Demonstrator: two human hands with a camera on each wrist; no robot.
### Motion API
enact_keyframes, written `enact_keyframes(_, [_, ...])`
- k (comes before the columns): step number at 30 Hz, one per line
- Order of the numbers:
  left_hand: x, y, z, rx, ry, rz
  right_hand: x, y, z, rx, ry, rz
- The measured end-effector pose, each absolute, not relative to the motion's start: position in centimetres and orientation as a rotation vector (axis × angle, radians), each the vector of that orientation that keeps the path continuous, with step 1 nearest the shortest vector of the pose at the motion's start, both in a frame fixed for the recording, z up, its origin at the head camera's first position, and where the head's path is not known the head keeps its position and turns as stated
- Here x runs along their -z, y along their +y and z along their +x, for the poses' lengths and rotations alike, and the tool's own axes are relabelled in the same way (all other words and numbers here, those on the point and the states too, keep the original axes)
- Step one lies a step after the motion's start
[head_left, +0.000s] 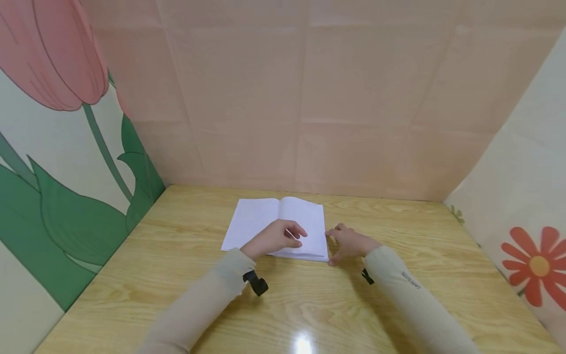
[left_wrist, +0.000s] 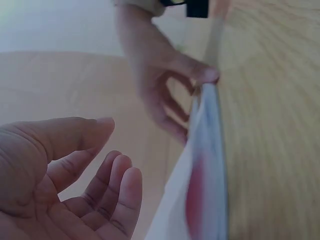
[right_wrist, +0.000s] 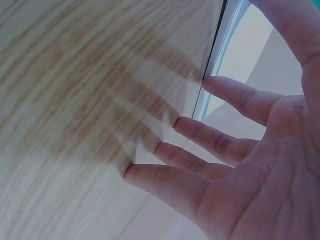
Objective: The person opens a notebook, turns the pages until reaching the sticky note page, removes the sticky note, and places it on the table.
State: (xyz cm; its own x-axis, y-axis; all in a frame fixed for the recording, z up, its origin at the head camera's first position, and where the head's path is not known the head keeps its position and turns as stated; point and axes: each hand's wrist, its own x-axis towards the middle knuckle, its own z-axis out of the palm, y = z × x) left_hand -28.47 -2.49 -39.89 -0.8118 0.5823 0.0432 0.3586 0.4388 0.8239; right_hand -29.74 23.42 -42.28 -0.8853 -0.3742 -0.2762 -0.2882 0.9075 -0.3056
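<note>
An open notebook (head_left: 254, 216) with white pages lies on the wooden table, its fold running away from me. Above the near part of its right page hovers my left hand (head_left: 277, 237), fingers loosely bent and holding nothing. My right hand (head_left: 351, 243) is at the notebook's right edge, its thumb by the near right corner. In the right wrist view, the spread, fairly straight fingers of the right hand (right_wrist: 260, 155) rest their tips on the table, one against the notebook's edge (right_wrist: 220, 55). From the left wrist, the page stack (left_wrist: 212, 150) looks slightly parted, with a blurred red patch inside.
The wooden table (head_left: 177, 275) extends around the notebook on all sides. A plain pinkish-beige backdrop (head_left: 300, 98) rises behind it. Side panels carry a painted tulip (head_left: 53, 54) on the left and a red flower (head_left: 539, 265) on the right.
</note>
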Motion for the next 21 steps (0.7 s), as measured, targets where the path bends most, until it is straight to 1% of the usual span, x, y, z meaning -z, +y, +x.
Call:
enact_keyframes(8, [42.0, 0.0, -28.7, -1.217, 2.445, 0.852, 42.0, 23.3, -29.5, 0.373, 2.750, -0.516])
enact_keyframes(21, [42.8, 0.9, -29.3, -1.071, 2.467, 0.769, 42.1, 23.4, -29.5, 0.381, 2.755, -0.549])
